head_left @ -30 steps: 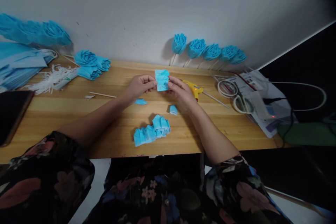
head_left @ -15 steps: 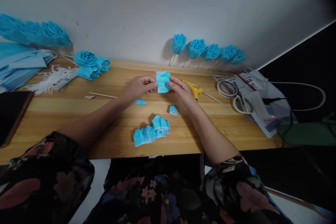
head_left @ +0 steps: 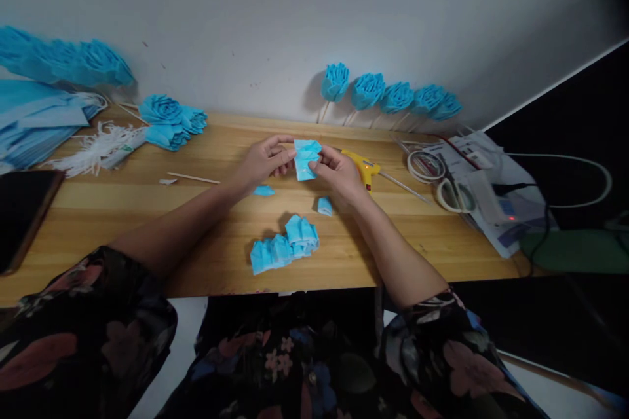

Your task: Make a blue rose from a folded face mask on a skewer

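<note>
Between my hands, above the middle of the table, is a folded piece of light-blue mask fabric (head_left: 305,158). My left hand (head_left: 268,160) pinches its left edge with thumb and fingers. On the other side my right hand (head_left: 341,173) grips it, the thumb lying across its front. Beneath them on the wood lie a small rolled blue piece (head_left: 324,206), a flat blue scrap (head_left: 264,190) and a pleated blue strip (head_left: 282,249). A yellow glue gun (head_left: 363,167) rests just behind my right hand, partly hidden by it.
Several blue fabric flowers on sticks (head_left: 368,91) lean on the wall. More flowers (head_left: 164,118), white ear loops (head_left: 98,147), a mask stack (head_left: 37,118) and a phone (head_left: 27,216) are at left. A thin stick (head_left: 194,178), scissors (head_left: 456,195), tape (head_left: 425,165) and a power strip (head_left: 491,200) also lie here.
The held fabric has come slightly lower and towards me. My right thumb has moved further over its front, and my left hand has shifted a little.
</note>
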The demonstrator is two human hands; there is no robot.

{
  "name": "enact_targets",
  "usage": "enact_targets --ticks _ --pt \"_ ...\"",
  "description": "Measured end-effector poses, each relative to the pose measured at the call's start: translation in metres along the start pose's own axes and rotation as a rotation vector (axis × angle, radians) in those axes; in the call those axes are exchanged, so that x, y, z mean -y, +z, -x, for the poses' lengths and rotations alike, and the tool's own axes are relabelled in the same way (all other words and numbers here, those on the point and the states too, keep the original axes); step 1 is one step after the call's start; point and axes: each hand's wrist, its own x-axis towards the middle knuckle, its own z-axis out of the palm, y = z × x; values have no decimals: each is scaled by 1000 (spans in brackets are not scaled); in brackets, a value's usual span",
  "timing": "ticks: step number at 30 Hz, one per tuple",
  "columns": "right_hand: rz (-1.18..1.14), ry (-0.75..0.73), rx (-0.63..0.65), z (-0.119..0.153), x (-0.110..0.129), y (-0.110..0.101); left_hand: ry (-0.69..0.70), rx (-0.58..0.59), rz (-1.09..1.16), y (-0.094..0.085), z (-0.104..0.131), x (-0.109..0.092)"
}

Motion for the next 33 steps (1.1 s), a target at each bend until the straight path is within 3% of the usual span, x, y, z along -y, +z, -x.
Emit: enact_targets --ticks 4,11,19,33 --pt "-11 7 22 0 0 1 2 32 -32 -1 1 -2" --pt "-75 49 -113 1 -1 1 27 32 -20 1 3 -5" --pt "-30 0 -24 -3 -11 -4 9 105 -51 -1 4 -6" --pt "-122 40 -72 -4 -7 -4 -16 66 -41 -1 2 -2"
